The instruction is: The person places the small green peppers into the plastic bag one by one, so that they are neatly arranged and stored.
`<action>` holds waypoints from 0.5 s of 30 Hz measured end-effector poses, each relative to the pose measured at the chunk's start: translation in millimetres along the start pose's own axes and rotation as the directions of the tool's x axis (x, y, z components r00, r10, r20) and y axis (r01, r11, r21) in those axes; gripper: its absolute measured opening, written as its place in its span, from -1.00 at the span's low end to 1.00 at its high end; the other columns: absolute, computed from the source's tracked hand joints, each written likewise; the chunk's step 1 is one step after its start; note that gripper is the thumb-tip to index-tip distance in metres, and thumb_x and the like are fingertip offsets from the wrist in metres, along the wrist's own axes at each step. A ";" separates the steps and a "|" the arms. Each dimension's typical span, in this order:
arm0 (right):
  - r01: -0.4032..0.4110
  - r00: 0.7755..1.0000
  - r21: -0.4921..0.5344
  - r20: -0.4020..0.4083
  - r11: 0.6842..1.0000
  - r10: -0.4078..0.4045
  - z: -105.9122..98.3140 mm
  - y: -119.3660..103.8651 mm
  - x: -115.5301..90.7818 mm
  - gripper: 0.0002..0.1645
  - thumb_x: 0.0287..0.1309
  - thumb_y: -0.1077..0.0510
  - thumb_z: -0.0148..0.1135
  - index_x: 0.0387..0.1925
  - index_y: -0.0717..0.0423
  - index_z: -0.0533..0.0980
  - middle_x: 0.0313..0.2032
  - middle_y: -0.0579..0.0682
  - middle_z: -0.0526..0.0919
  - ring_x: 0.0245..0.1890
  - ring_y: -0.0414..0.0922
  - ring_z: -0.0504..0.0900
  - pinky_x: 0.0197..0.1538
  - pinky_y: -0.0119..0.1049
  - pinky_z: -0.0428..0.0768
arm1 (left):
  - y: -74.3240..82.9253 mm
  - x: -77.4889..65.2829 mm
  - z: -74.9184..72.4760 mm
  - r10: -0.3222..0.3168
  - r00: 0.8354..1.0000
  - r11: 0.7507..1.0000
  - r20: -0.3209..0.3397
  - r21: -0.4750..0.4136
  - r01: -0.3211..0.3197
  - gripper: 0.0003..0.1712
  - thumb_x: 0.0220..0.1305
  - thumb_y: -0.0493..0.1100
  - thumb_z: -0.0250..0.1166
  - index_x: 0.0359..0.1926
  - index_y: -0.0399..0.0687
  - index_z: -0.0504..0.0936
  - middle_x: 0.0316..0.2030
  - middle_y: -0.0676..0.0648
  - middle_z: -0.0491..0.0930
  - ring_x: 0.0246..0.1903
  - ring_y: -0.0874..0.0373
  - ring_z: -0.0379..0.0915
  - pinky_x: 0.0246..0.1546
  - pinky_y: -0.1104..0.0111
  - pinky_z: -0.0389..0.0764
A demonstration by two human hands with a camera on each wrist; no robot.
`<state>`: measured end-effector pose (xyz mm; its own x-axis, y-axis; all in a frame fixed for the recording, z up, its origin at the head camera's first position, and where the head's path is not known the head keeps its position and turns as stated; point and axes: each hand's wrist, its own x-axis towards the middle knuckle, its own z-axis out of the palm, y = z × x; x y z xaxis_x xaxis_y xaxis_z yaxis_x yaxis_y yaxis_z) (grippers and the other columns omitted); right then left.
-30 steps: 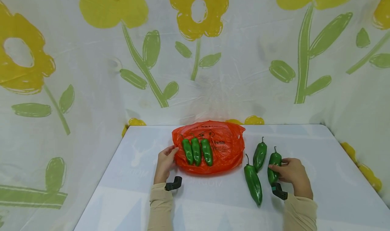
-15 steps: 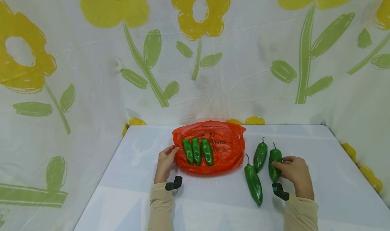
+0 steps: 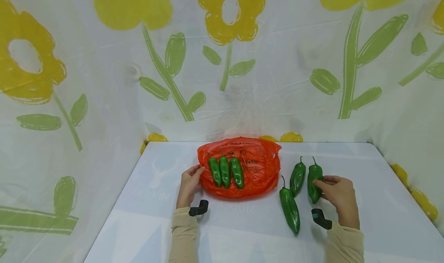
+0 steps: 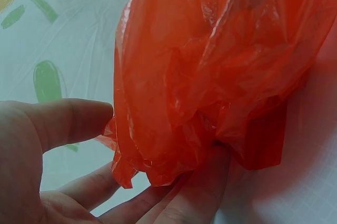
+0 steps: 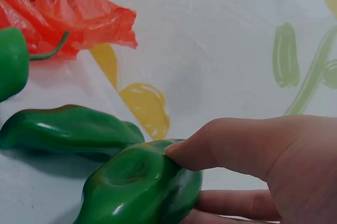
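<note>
My left hand holds the left edge of a flattened red plastic bag. In the left wrist view, the thumb meets the crumpled edge of the bag and other fingers reach under it. Three green chili peppers lie side by side on the bag, stems pointing away. To the right, my right hand grips another green chili pepper between thumb and fingers, its stem pointing away. Close by its left lies a second loose pepper, and a third, longer one lies nearer to me.
Everything lies on a pale table with faint printed patterns. A white curtain with yellow flowers and green leaves surrounds its back and sides. Black wrist devices are worn at both cuffs.
My right hand has shifted the gripped pepper slightly away from me, bringing it about level with the pepper beside it. The left hand, the bag and the other peppers have stayed put.
</note>
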<state>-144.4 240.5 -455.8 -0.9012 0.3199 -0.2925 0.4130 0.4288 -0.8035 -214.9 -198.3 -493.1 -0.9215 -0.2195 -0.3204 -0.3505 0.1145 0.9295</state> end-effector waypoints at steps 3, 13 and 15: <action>0.003 1.000 0.026 -0.001 1.000 -0.003 0.7 -1.8 -1.7 -0.15 0.34 -0.05 0.28 0.37 0.54 0.32 0.31 0.54 0.44 -0.19 -0.16 0.75 -0.15 -0.22 0.79 | 0.0 -0.4 -0.1 0.003 1.000 1.000 0.002 0.000 -0.003 -0.38 0.49 0.07 0.20 0.42 -0.17 0.48 0.35 -0.28 0.51 0.15 -0.06 0.52 0.09 0.20 0.71; -0.002 1.000 0.048 -0.010 0.999 0.002 3.6 -10.0 -5.3 -0.16 0.39 -0.09 0.25 0.40 0.46 0.32 0.33 0.45 0.46 -0.16 -0.21 0.69 -0.09 -0.21 0.79 | -0.2 -0.5 -1.0 0.008 1.000 1.000 0.007 0.006 -0.008 -0.37 0.50 0.07 0.20 0.43 -0.17 0.47 0.34 -0.28 0.50 0.14 -0.07 0.52 0.06 0.23 0.72; 0.000 1.000 0.053 -0.010 0.999 0.001 4.4 -10.7 -5.8 -0.16 0.40 -0.10 0.24 0.40 0.46 0.33 0.33 0.45 0.46 -0.16 -0.21 0.70 -0.07 -0.20 0.79 | -0.5 -0.5 -1.3 0.012 1.000 1.000 0.008 0.007 -0.012 -0.37 0.50 0.07 0.19 0.43 -0.17 0.47 0.34 -0.29 0.50 0.15 -0.08 0.52 0.07 0.21 0.72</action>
<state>-144.2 230.4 -447.8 -0.8995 0.3286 -0.2880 0.4058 0.3835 -0.8296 -214.0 -199.6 -493.2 -0.9270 -0.2101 -0.3108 -0.3405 0.1234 0.9321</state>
